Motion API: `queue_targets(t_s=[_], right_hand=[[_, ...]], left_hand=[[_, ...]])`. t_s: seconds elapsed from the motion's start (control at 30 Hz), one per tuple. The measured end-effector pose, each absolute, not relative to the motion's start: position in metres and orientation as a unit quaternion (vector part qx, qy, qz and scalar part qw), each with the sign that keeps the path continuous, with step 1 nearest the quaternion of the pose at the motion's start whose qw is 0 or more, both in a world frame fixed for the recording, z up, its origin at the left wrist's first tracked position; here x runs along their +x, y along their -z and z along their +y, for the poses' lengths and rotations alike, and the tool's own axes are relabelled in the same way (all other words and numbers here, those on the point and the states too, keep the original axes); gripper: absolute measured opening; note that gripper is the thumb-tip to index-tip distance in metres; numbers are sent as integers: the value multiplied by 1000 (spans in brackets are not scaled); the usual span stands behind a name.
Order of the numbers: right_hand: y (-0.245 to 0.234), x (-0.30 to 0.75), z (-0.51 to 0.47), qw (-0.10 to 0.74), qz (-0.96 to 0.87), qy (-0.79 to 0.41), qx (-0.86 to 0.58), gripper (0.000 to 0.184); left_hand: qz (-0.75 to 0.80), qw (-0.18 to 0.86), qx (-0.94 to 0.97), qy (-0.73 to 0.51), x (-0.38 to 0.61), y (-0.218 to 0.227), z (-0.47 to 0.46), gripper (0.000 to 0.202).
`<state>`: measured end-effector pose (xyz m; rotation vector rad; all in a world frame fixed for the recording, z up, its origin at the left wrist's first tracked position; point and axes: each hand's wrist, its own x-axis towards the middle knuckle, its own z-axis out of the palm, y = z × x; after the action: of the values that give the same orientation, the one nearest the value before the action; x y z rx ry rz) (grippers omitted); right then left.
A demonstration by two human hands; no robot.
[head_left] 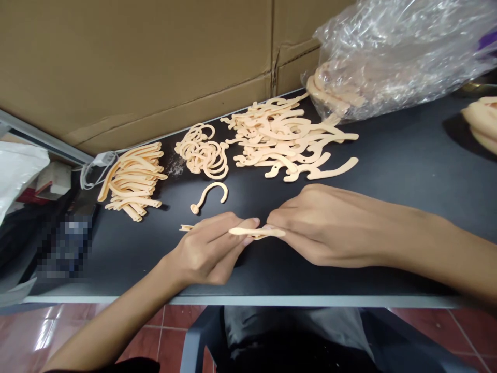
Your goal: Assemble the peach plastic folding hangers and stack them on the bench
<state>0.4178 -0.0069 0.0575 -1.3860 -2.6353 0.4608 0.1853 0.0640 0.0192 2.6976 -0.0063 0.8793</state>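
Note:
Between the fingertips of both hands is a cream plastic hanger part (258, 232), held above the dark table near its front edge. My left hand (213, 248) is closed on its left side, and a small cream end (186, 227) sticks out beyond the knuckles. My right hand (330, 225) pinches the right side, with its fingers curled and partly hidden from view. Just beyond my left hand lies a single cream hook (212, 194) with a round foot. The fingers cover much of the held part, so its full shape cannot be made out.
Behind lie a pile of hooks (205, 155), a heap of curved arms (283, 140) and a stack of grooved strips (134, 181). A clear plastic bag (396, 57) holds more cream parts at back right. Cardboard (155, 57) walls the rear; a white cable (91, 173) lies left.

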Motion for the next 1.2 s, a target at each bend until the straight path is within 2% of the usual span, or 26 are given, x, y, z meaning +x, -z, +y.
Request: queue_targets(t_s=[0.2,0.37,0.63,0.73,0.83,0.93,1.1,1.2], right_hand=[[-60,418,-6,46,-847,-220,-481,28],[-57,422,-7,77,-828,-252,-494,34],[-60,421,-5,133,-825,-267,-481,35],[-58,421,-7,187,-836,-232,-461,35],[-55,423,-9,210,-841,-177,-465,26],[-53,424,-8,201,-842,-144,-479,21],[-51,420,-5,165,-848,-129,-486,26],[-50,418,-5,162,-849,-118,-489,27]], left_hand=[[-7,142,937,-319,186,-18,64,37],[10,101,944,-315,187,-18,62,38],[52,175,910,-371,197,-24,61,23],[81,179,903,-383,199,-31,60,13],[132,184,902,-368,200,-35,60,11],[171,178,902,-356,202,-33,59,11],[203,139,898,-364,203,-27,60,11],[216,75,918,-324,200,-26,60,14]])
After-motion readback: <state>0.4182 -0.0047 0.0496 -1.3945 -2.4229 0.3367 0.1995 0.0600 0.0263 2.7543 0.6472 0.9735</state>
